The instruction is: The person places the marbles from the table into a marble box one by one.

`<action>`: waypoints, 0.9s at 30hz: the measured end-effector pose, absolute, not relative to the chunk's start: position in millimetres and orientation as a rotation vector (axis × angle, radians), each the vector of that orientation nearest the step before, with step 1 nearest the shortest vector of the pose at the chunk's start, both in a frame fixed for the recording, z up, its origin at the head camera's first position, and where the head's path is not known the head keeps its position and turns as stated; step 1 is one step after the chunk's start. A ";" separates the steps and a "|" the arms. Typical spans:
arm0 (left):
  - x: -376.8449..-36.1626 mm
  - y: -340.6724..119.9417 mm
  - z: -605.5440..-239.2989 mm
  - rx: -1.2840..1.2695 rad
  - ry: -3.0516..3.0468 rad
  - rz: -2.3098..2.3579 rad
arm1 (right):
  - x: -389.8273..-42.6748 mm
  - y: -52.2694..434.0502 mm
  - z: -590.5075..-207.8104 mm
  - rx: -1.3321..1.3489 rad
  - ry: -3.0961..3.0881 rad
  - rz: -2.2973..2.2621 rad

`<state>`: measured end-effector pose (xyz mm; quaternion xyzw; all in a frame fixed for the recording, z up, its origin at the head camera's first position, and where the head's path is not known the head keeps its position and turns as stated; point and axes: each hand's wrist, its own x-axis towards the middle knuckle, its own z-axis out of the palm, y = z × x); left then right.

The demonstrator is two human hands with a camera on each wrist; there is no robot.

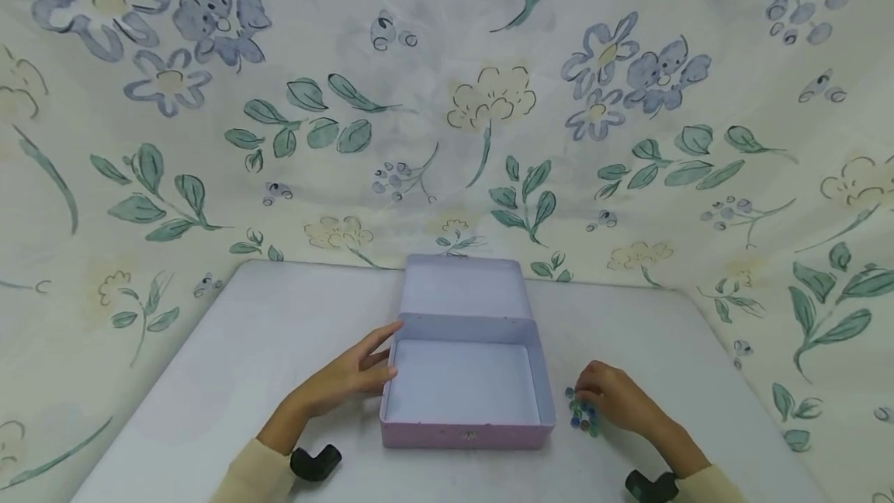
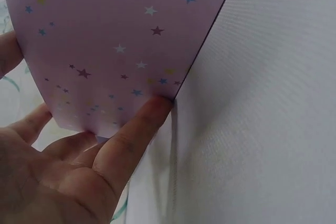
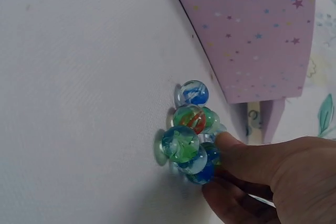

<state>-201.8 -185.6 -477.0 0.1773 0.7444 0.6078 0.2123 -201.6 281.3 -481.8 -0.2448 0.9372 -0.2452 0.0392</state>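
A lilac tin box (image 1: pixel 468 436) with its lid (image 1: pixel 464 289) raised stands on the white table, its inside bare. My left hand (image 1: pixel 352 375) touches the box's left side, fingers spread; the left wrist view shows the thumb (image 2: pixel 139 135) along the lower edge of the star-printed wall (image 2: pixel 115 45). To the right of the box lies a small cluster of glass marbles (image 3: pixel 181 144), blue, green and red-swirled. My right hand (image 1: pixel 618 398) is at the cluster, its thumb and a curled fingertip on either side of a blue marble (image 3: pixel 202 174).
The white table (image 1: pixel 293 317) ends at the back against a hanging floral cloth (image 1: pixel 419 138). A black wrist camera (image 1: pixel 316 463) sits by the left sleeve, and another black wrist camera (image 1: pixel 651 486) by the right sleeve.
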 end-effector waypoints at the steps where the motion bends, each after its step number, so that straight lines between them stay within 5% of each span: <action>1: -202.2 -185.8 -476.7 0.492 2.067 1.688 | -201.8 281.0 -481.7 -0.736 2.878 -0.758; 14: -203.2 -187.2 -479.6 0.456 2.029 1.697 | -214.2 278.5 -469.8 -0.600 2.913 -0.797; 27: -204.6 -187.5 -485.7 0.438 2.034 1.687 | -234.5 239.2 -431.7 -1.020 2.923 -1.057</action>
